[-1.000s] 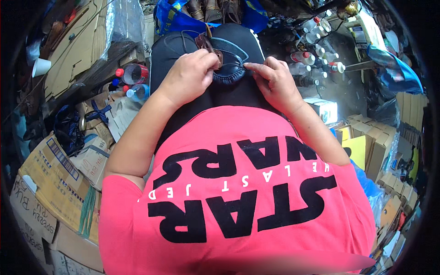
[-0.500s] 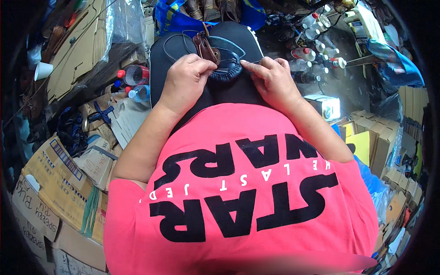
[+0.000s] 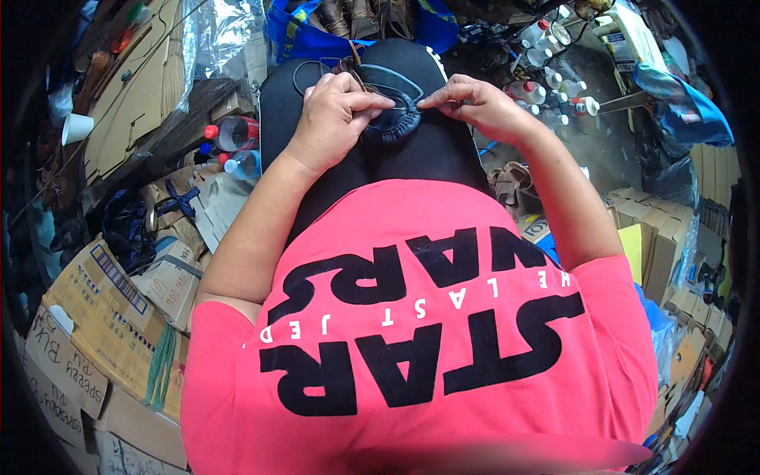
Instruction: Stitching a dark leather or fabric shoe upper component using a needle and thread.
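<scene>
On my dark-trousered lap lies a black moccasin-style shoe (image 3: 388, 128) with a puckered, gathered toe seam. My left hand (image 3: 339, 107) hovers over its left side, thumb and forefinger pinched together above the opening. Across from it, my right hand (image 3: 483, 107) pinches at the shoe's right edge. A thin thread seems to run between the two sets of fingertips, though it is very fine. Behind the left hand, a brown leather piece (image 3: 347, 65) is mostly hidden. A loop of dark cord (image 3: 299, 75) curves out to its left.
Beyond my knees sits a blue bag (image 3: 431, 32) holding brown shoes. Plastic bottles (image 3: 237, 133) lie left of my lap, with several more bottles (image 3: 546, 91) at right. Cardboard boxes (image 3: 111, 305) crowd the near left. Brown footwear (image 3: 513, 184) lies beside my right thigh.
My left hand has shifted right, over the shoe, and now covers much of the brown leather piece. The right forearm has swung outward and its hand has turned, still at the shoe's right edge.
</scene>
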Demonstrator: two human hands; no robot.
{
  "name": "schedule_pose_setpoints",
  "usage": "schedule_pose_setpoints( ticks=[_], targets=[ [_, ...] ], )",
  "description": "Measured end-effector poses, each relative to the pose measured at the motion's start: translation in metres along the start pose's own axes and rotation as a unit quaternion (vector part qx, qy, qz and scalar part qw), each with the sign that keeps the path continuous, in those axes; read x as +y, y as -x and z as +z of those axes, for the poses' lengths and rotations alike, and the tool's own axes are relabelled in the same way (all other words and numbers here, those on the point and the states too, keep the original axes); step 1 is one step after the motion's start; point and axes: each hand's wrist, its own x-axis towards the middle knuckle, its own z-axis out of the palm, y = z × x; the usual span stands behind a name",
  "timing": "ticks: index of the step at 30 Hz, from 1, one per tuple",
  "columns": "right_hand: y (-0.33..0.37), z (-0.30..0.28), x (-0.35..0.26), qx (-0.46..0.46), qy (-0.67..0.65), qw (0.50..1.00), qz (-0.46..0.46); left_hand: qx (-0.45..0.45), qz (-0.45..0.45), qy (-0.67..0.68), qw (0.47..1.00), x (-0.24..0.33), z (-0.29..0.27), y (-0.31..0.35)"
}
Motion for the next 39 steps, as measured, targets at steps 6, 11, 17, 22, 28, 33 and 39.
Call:
schedule_pose_setpoints(
  ticks=[6,11,17,22,28,33,39],
  targets=[
    [-0.011,-0.007,0.002,-0.035,-0.008,0.999,-0.008,-0.017,-0.026,-0.003,1.000,-0.002,0.003,0.000],
    [-0.014,-0.008,0.003,-0.045,0.009,0.999,-0.017,-0.022,-0.028,-0.007,0.999,-0.003,0.005,0.001],
    [-0.012,-0.008,0.009,-0.039,-0.018,0.999,-0.025,-0.024,-0.031,0.012,0.999,-0.004,0.005,0.001],
    [-0.013,-0.010,0.008,-0.049,-0.013,0.998,-0.025,-0.025,-0.026,0.001,0.999,-0.003,0.005,0.000],
    [-0.014,-0.010,0.009,-0.056,-0.031,0.998,-0.022,-0.026,-0.030,0.003,0.999,-0.005,0.009,-0.001],
    [-0.016,-0.009,0.017,-0.068,-0.062,0.996,-0.006,-0.033,-0.008,0.112,0.993,-0.009,0.012,-0.013],
    [-0.015,-0.009,0.008,-0.075,-0.037,0.996,-0.011,-0.051,0.045,0.074,0.995,0.000,0.000,-0.020]
  ],
)
